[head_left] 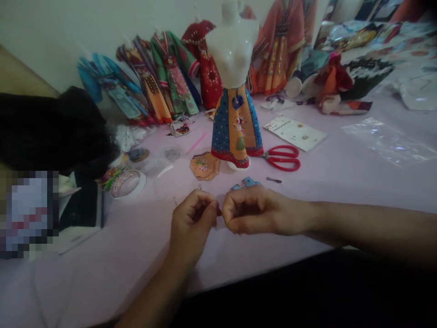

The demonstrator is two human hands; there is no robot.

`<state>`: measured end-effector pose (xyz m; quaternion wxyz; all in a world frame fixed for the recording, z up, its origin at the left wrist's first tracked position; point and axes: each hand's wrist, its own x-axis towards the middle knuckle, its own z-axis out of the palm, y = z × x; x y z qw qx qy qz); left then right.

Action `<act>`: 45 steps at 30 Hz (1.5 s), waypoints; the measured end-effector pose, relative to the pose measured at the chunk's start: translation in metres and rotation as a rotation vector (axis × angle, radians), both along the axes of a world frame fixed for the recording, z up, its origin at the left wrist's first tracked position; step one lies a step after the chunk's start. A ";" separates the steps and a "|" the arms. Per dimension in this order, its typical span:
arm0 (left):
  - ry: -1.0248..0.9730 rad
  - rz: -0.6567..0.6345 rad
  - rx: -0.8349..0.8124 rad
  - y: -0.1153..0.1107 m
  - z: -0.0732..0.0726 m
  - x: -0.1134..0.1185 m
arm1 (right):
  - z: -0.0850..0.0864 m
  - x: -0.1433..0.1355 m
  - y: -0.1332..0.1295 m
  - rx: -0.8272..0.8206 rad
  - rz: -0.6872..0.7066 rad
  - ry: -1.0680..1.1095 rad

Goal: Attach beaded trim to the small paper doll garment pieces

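Observation:
Close together over the table, my left hand (194,223) and my right hand (261,210) both have their fingers pinched. A tiny dark bit shows between the fingertips, too small to name. Just behind my right hand lies a blue fabric piece (246,182), partly covered by it. An orange fabric piece with embroidery (205,166) lies flat beyond my left hand. Behind both stands a white mannequin torso (234,48) wearing a blue and orange skirt (238,125) with a red hem. Red-handled scissors (282,158) rest at its right, their blades partly hidden by the skirt.
Several small dressed figures, including a green robe (175,73), lean against the wall. A tape roll (128,183) and a dark box (82,205) sit at the left. A white card (295,132) and a clear plastic bag (389,141) lie at the right.

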<state>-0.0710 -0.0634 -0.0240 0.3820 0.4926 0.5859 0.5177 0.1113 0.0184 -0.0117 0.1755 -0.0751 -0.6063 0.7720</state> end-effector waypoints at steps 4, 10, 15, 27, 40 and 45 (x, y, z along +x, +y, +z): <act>-0.111 -0.047 0.014 0.000 -0.005 -0.003 | -0.007 -0.001 0.008 -0.188 -0.012 -0.036; -0.182 -0.070 0.011 -0.004 -0.004 -0.004 | -0.010 -0.001 0.011 -0.296 -0.012 -0.021; -0.227 -0.093 -0.002 -0.004 -0.003 -0.005 | -0.014 -0.001 0.012 -0.338 -0.001 0.001; -0.270 -0.103 -0.013 -0.005 -0.003 -0.005 | -0.018 -0.003 0.012 -0.383 0.015 0.018; -0.260 -0.067 -0.005 -0.005 0.001 -0.002 | -0.017 0.000 0.013 -0.373 0.001 0.025; -0.171 -0.013 -0.035 -0.005 0.000 -0.009 | -0.016 -0.003 0.017 -0.350 -0.010 0.023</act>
